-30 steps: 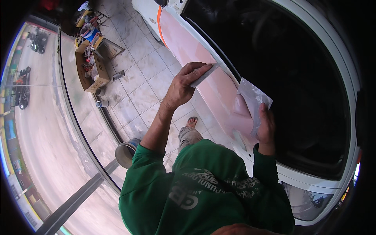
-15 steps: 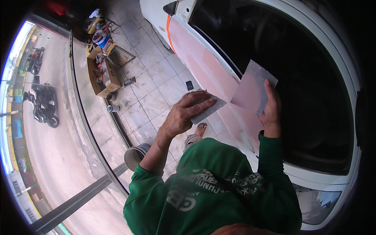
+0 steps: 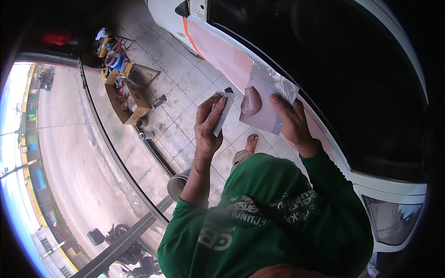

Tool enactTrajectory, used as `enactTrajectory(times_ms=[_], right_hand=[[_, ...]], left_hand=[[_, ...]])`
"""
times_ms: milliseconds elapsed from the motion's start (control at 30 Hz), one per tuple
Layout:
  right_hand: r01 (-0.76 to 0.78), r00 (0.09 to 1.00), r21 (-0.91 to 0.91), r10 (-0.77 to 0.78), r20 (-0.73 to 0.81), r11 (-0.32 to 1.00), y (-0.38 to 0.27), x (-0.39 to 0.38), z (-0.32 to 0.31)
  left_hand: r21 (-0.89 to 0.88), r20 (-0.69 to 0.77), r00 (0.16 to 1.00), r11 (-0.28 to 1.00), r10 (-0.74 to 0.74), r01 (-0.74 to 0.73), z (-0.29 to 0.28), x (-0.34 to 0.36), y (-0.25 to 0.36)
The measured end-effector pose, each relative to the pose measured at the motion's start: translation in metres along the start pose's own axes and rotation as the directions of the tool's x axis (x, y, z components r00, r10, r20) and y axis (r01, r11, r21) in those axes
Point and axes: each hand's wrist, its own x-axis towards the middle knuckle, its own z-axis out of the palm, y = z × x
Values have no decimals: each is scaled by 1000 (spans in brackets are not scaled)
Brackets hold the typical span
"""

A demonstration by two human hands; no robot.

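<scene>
My left hand, fingers closed, grips a flat grey spreader, held upright just left of a mixing board. My right hand holds that board, a squarish pinkish sheet with a shiny, crumpled translucent edge; a smooth lump of mauve paste sits on it. Behind and beyond the board is a white car door with pale pink patches and a strip of orange tape, below a dark window.
Along the left of the tiled floor stand a cardboard box of clutter, a blue bucket, small cans and a metal pail. Past a metal-framed doorway lies a street with a motorbike.
My right hand has lowered and turned the board so the paste shows. My left hand has swung the spreader upright, away from it. Motorbikes have moved along the street.
</scene>
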Motion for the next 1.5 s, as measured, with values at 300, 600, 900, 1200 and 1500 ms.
enactTrajectory(times_ms=[300,600,900,1200,1500], right_hand=[[-282,931,-57,259,-257,958,47,-39,-70],[-589,460,719,885,-79,370,-16,-82,-81],[-582,448,769,893,34,263,-9,-104,-98],[-612,428,761,899,90,215,-12,-142,-130],[-523,503,832,855,125,186,-3,-234,-201]], left_hand=[[-293,212,951,914,-226,282,78,0,-120],[-103,6,973,968,-232,231,166,80,-202],[-66,112,967,969,-230,239,146,75,-206],[-87,41,977,974,-208,211,178,72,-197],[11,-8,973,973,-230,230,254,-54,-31]])
